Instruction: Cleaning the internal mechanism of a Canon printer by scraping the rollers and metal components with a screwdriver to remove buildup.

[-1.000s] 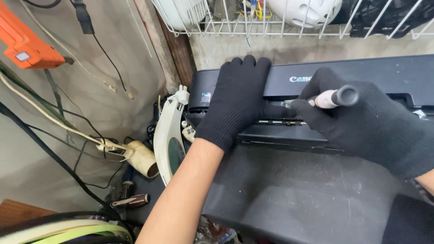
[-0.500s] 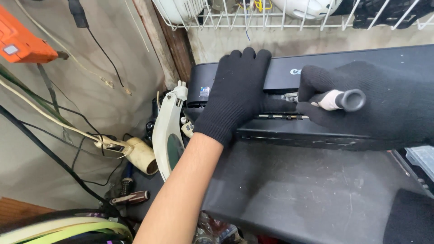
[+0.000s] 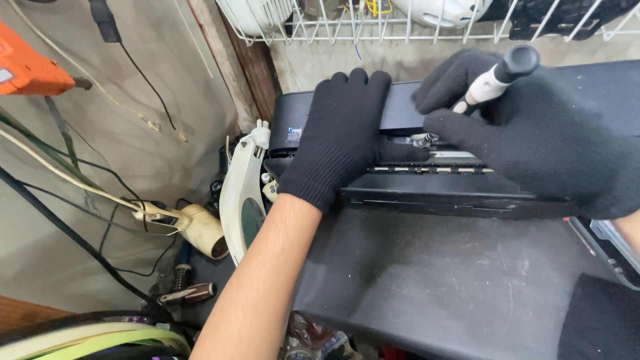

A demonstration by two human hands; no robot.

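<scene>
While the left hand lies flat, palm down, on the top of the black printer, its grip is spread: fingers pointing to 12 o'clock, thumb stretched toward 3 o'clock along the open slot. Nothing pinched, just pressing on the casing.

Right hand at 2 o'clock of the frame, grip closed around a screwdriver with a white handle and black end cap. Handle sticks out toward 1 o'clock; the shaft runs down toward 7 o'clock to a small metal part at the slot edge, just beside the left thumb tip. The tip itself is hidden by the glove. Both hands wear black knit gloves; the left forearm is bare.

The printer fills the centre and right of the frame, its wide dusty lid folded out toward 6 o'clock. It sits against the wall; the surface under it cannot be seen.

Around it:
- white wire rack at 12 o'clock, above the printer
- white and dark green oval part standing on edge at 9 o'clock of the printer, touching its left corner
- cream plug with cables further toward 9 o'clock
- orange tool at 10 o'clock, well apart
- small brown-handled tool on the floor at 7 o'clock
</scene>
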